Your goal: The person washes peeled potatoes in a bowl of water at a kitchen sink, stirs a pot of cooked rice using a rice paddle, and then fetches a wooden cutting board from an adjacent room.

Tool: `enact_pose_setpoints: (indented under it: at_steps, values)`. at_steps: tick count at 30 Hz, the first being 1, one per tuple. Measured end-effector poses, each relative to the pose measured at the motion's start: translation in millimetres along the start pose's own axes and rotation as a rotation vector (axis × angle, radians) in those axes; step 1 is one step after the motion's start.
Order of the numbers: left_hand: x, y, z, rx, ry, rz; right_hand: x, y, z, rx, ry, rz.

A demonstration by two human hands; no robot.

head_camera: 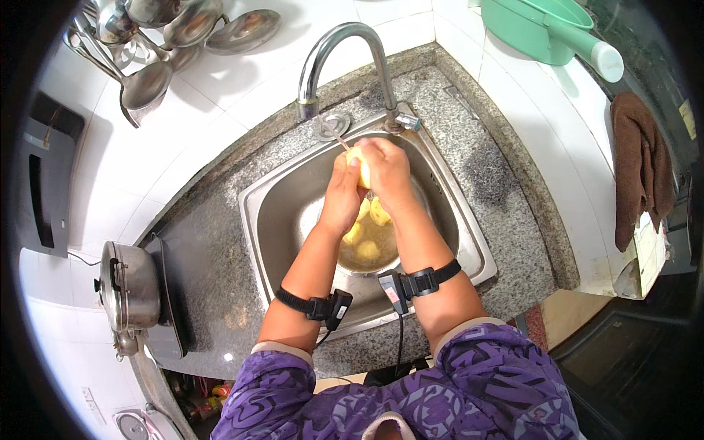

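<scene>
My left hand (346, 195) and my right hand (388, 170) hold one peeled yellow potato (360, 168) between them, above the far part of a stainless steel sink (280, 225). A thin stream of water runs onto it from the curved chrome faucet (346, 33). Below my hands, several more peeled yellow potatoes (368, 250) lie in cloudy water in a round metal bowl (360, 271) standing in the sink. My forearms hide part of the bowl. Both wrists wear black straps with small devices.
A steel pot (135, 286) stands on a black induction cooker (170, 308) at the left. Metal ladles (146, 85) hang on the tiled wall at the upper left. A green plastic dipper (539, 33) and a brown towel (638, 165) are at the right. Granite countertop (500, 220) surrounds the sink.
</scene>
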State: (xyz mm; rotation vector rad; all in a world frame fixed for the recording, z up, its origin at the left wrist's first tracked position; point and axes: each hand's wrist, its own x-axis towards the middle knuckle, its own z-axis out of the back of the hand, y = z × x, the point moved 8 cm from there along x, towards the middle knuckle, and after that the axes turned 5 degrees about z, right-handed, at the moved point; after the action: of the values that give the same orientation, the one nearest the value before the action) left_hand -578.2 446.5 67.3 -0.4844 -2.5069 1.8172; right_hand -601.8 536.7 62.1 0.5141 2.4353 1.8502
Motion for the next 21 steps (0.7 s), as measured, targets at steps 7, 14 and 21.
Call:
enact_pose_setpoints:
  at_steps: [7, 14, 21]
  values:
    - [-14.1, -17.1, -1.5, 0.293, -0.033, -0.207, -7.8, -8.2, -4.7, 0.371, 0.018, -0.279]
    - [-37.6, -44.7, 10.7, 0.838, -0.469, -0.251, -9.8, 17.7, -14.0, -0.208, 0.080, 0.122]
    - [-46.4, -24.5, 25.9, 0.003, -0.247, -0.154, -13.7, 3.2, -17.9, 0.045, 0.156, -0.131]
